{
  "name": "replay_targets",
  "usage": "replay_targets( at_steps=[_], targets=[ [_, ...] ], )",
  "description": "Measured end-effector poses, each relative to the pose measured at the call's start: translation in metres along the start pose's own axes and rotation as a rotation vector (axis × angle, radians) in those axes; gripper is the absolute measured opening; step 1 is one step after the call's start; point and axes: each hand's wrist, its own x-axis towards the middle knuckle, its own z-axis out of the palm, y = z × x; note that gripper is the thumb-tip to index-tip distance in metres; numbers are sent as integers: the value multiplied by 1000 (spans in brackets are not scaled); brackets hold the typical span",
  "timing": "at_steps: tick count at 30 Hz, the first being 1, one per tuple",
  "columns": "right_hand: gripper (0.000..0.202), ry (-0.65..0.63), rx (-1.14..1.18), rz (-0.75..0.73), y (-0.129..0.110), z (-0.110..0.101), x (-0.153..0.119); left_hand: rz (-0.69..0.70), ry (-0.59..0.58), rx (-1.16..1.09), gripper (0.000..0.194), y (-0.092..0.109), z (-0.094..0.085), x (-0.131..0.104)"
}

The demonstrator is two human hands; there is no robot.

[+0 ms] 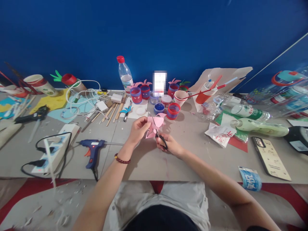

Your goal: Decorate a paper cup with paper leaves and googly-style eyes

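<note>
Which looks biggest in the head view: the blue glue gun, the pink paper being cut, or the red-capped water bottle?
1. Blue glue gun, though it lies nearer the camera, which may flatter it.
2. Red-capped water bottle, standing farther back.
3. Pink paper, held in the left hand, with scissors in the right hand.

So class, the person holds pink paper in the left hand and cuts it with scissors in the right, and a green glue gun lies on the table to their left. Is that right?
Not quite: the glue gun is blue, not green, as the head view shows. The rest stands: the left hand holds the pink paper, the right hand works the scissors, and the gun lies on the table to their left.
</note>
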Motion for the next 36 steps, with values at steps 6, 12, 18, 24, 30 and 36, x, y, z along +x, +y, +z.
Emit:
replay_targets(
  at_steps=[6, 12, 18, 24, 30, 36],
  targets=[
    [47, 20, -38, -12, -1, 0, -1, -16, -79, -3, 22, 3, 1, -2],
    [49, 9, -57, -11, -2, 0, -1, 0, -84, 9, 22, 4, 1, -1],
    [51, 38, -51, -20, -5, 1, -3, -9, -78, 40, 22, 0, 0, -1],
    [50, 39, -64, -37, -2, 0, -1, -49, -165, 36, 20, 2, 1, -3],
    [50, 28, -48, -34, -4, 0, -1, -46, -116, 47, 29, -1, 2, -2],
    [46, 22, -54, -13, -4, 0, -2, -22, -27, 34, 29, 3, 4, -1]
  ],
)
